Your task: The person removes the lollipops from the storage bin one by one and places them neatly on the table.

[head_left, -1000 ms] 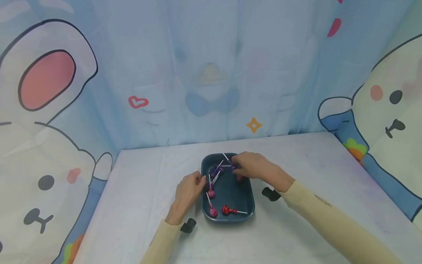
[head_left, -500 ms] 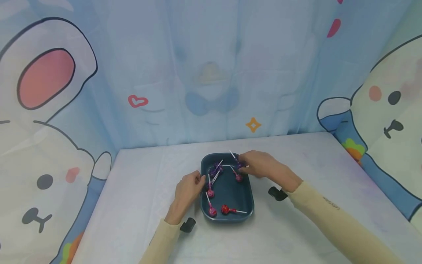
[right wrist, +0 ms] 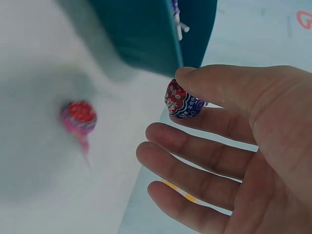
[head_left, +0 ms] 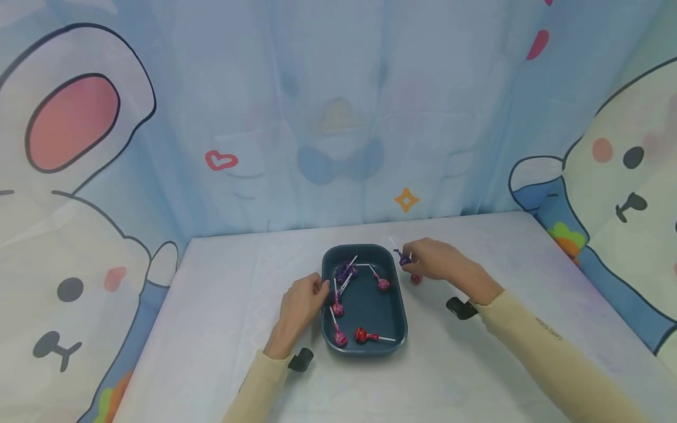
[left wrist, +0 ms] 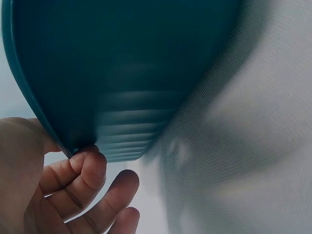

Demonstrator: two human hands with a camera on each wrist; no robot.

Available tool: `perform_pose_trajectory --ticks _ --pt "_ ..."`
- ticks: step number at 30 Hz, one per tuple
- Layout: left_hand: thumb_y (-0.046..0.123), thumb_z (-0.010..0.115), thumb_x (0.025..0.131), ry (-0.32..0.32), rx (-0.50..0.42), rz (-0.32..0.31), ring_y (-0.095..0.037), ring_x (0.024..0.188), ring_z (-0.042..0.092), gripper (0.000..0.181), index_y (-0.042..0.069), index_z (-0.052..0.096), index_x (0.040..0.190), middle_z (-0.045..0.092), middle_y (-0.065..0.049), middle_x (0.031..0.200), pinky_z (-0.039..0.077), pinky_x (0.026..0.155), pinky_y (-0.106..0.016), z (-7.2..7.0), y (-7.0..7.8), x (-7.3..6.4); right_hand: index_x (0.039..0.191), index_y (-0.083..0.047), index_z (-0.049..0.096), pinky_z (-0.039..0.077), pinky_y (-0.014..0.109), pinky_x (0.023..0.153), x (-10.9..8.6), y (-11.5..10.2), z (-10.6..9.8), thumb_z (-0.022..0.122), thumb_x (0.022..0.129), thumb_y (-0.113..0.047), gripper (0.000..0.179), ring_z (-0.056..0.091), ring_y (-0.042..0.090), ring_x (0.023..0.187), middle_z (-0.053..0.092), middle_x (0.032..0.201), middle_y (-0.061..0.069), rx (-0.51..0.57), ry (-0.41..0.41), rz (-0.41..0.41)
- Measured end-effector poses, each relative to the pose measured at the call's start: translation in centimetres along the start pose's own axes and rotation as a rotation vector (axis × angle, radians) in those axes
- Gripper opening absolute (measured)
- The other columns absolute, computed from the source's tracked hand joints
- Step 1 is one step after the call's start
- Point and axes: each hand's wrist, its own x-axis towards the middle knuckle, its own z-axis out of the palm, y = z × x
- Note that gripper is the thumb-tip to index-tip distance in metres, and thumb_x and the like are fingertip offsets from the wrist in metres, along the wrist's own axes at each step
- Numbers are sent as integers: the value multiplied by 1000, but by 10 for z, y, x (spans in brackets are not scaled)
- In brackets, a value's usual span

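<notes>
My right hand (head_left: pixel 439 258) pinches a purple-wrapped lollipop (head_left: pixel 405 259) by its head, just past the right side of a dark teal tray (head_left: pixel 405 314). The stick points up and back. In the right wrist view, thumb and forefinger grip the lollipop (right wrist: pixel 183 100) while the other fingers are spread. Beneath that hand a red and pink lollipop (right wrist: pixel 80 117) lies on the table. My left hand (head_left: pixel 302 308) holds the tray's left rim; the left wrist view shows its thumb and forefinger pinching the rim (left wrist: pixel 27 92).
Inside the tray are several lollipops: a purple one (head_left: pixel 346 272) at the back left, a pink one (head_left: pixel 383 285) at the right, another pink one (head_left: pixel 341 339) at the front left and a red one (head_left: pixel 362 335) in front. A printed curtain (head_left: pixel 338 129) stands behind the white-covered table (head_left: pixel 238 294).
My right hand has moved right, carrying the purple lollipop out over the tray's right edge. The lollipop on the table has come into view beneath it. My left hand stays on the rim.
</notes>
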Motion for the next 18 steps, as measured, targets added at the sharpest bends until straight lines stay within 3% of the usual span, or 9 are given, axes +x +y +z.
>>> perform_pose_trajectory --ticks 10,18 --pt "37 51 89 -3 -1 -3 -8 49 42 28 17 50 69 46 5 56 31 45 -25 1 -1 0 98 -9 63 47 32 66 -4 26 9 69 80 -26 25 53 14 70 65 86 2 18 -32 51" --pt "37 51 90 -5 0 -5 -9 50 42 28 17 49 69 46 5 56 31 45 -25 1 -1 0 100 -6 63 48 37 70 -6 43 22 68 81 -21 24 54 16 71 64 86 4 -32 -54 92"
